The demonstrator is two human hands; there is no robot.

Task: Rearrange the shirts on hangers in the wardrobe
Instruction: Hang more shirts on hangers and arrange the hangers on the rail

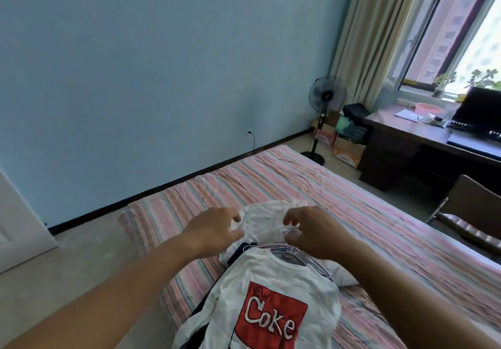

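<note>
A pile of shirts on thin wire hangers lies on the striped bed (pixel 339 202). On top is a white T-shirt (pixel 260 291) with a red Coke print. Beyond it lies a white patterned shirt (pixel 264 220). My left hand (pixel 214 229) pinches the patterned shirt's left edge with curled fingers. My right hand (pixel 311 233) curls its fingers at the hanger hooks (pixel 282 247) at the pile's top, and seems to pinch a thin wire. A dark garment (pixel 235 253) shows under the white T-shirt. No wardrobe is in view.
A standing fan (pixel 325 110) is at the blue wall beyond the bed. A dark desk (pixel 406 145) with a laptop stands at the right under the window. A chair (pixel 471 213) is beside the bed's right edge. A white door (pixel 19 221) is at the left.
</note>
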